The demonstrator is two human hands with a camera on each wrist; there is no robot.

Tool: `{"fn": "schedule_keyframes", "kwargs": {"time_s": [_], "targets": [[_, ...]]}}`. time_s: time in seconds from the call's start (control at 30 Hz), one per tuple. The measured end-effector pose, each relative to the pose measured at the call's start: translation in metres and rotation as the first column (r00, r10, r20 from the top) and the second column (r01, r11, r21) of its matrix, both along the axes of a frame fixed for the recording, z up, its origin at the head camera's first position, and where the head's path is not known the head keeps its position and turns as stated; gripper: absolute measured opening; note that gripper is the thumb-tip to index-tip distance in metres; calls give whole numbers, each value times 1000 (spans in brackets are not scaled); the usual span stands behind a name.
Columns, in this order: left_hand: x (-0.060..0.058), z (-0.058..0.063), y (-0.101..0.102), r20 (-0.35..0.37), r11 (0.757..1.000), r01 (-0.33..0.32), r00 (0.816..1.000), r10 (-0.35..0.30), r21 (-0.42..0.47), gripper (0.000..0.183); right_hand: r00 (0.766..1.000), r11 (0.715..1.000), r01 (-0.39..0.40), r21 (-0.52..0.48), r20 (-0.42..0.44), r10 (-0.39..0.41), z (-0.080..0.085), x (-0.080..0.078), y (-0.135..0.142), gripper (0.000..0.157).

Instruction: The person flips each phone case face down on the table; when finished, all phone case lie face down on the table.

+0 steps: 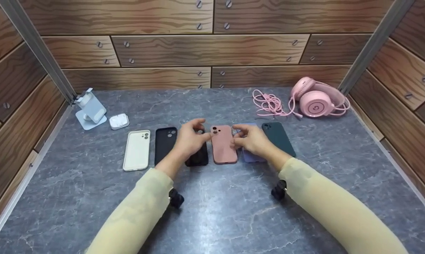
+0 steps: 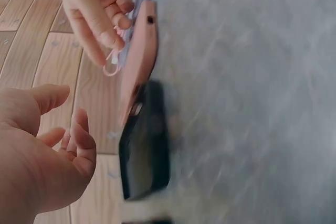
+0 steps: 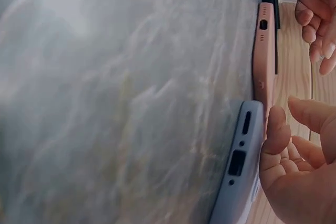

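Observation:
A row of phone cases lies on the grey table, with a pink phone case (image 1: 224, 148) near the middle. Over the second black phone case (image 1: 198, 157) my left hand (image 1: 191, 137) is held with fingers loosely bent and nothing in them; its thumb reaches toward the pink case. My right hand (image 1: 252, 140) hovers above the lavender phone case (image 1: 253, 157), thumb and fingers parted, fingertips close to the pink case's right edge. Both side views show the hands holding nothing. A dark green phone case (image 1: 280, 139) lies partly behind the right hand.
Left of the hands lie another black phone case (image 1: 164, 148) and a white phone case (image 1: 136, 151). Farther back are a light blue phone stand (image 1: 94, 109), a small white case (image 1: 119, 121), pink headphones (image 1: 316, 104) and their coiled cable (image 1: 268, 104). Wood-patterned walls (image 1: 163, 51) enclose the table.

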State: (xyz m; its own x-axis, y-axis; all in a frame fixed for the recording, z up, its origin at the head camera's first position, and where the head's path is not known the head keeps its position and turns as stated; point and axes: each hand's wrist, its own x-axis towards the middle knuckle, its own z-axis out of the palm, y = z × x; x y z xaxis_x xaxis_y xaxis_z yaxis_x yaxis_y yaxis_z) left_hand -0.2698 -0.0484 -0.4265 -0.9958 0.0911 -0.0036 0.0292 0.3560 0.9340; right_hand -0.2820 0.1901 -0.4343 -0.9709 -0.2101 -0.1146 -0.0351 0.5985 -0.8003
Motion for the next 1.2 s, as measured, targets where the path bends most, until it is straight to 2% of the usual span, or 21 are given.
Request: {"fn": "schedule_keyframes", "kwargs": {"time_s": [0.23, 0.4, 0.73, 1.0, 1.2], "targets": [[-1, 4, -30, -71, 996, -73, 995, 69, -58, 53, 1000, 999, -6, -44, -7, 6, 8, 4, -12, 56], [-1, 0, -46, -58, 992, -82, 995, 76, -99, 52, 999, 996, -24, -87, -46, 20, 7, 6, -23, 54], [-2, -11, -60, -10, 992, -70, 998, 70, -102, 55, 995, 991, -35, -126, -94, 23, 3, 6, -52, 51], [-3, -19, -63, 1, 981, -79, 997, 81, -175, 55, 998, 969, -55, -240, -28, 50, -6, 4, -70, 55], [-4, -21, -61, 9, 973, -74, 997, 78, -220, 57, 998, 971, -50, -236, 33, 59, -5, 4, -73, 57]]}}
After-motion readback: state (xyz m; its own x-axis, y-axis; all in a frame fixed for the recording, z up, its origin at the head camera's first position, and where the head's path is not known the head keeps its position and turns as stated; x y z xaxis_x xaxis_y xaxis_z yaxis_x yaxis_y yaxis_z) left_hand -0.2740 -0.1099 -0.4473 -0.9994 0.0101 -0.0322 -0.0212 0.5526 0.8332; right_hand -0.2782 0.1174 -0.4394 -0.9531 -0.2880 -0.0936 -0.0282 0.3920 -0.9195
